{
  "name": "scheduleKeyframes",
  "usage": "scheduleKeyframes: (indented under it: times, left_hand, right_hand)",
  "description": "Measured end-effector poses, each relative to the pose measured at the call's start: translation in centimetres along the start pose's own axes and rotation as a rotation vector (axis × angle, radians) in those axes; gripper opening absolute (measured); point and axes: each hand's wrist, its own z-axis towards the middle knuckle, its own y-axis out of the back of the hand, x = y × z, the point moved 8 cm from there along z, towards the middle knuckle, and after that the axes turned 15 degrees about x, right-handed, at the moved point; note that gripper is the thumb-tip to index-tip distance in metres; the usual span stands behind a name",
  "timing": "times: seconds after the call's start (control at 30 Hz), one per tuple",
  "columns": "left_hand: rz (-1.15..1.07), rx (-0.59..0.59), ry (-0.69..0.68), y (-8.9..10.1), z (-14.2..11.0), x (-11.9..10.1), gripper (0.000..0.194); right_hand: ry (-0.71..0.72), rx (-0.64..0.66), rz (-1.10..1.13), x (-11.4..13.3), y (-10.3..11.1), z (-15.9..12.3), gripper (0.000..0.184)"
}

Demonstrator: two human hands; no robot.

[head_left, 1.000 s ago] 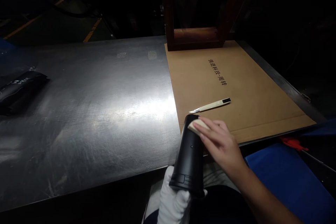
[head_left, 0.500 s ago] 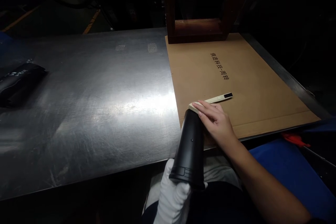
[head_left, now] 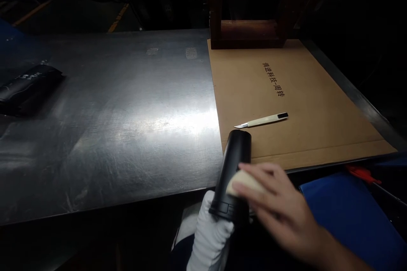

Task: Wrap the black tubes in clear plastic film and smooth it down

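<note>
Pale rounded pad (head_left: 244, 183) in the bare right hand (head_left: 282, 209), pinched under the fingers and laid on the side of a black cylinder (head_left: 229, 167), toward its flanged near end. White-gloved left hand (head_left: 209, 230) grips that flanged end from below; some of its fingers are hidden. Cylinder lies tilted across the near edge of the metal counter (head_left: 127, 135), far end over the near left corner of a cardboard sheet (head_left: 305, 106) — whether it touches there, cannot tell. Step in hand, as judged: pad against the cylinder's side. Moving the pad along that curve would call for light, even pressure and a firm gloved hold. Craft knife (head_left: 267, 120) on the cardboard just beyond the cylinder, blade pointing left. Dark red frame (head_left: 251, 43) at the cardboard's far edge; black packet (head_left: 32, 84) by the counter's left side. Room dim — yellow floor lines (head_left: 118, 17) past the counter, blue surface (head_left: 346, 211) below its near right edge.
</note>
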Motion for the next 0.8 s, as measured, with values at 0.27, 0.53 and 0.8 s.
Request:
scheduleKeyframes:
  times: [0.27,0.53,0.8]
  left_hand:
    - [-0.004,-0.003,-0.103,-0.1,-0.8,-1.8,0.046]
    - [0.059,0.067,0.008,-1.5,-0.8,-3.1,0.041]
    - [0.075,0.099,0.067,-3.1,-0.8,-4.0,0.027]
  right_hand:
    - [0.053,0.036,-0.037,0.5,1.0,0.1,0.044]
    - [0.081,0.066,-0.055,0.5,2.1,-0.2,0.043]
    - [0.14,0.142,-0.067,0.4,2.1,-0.7,0.044]
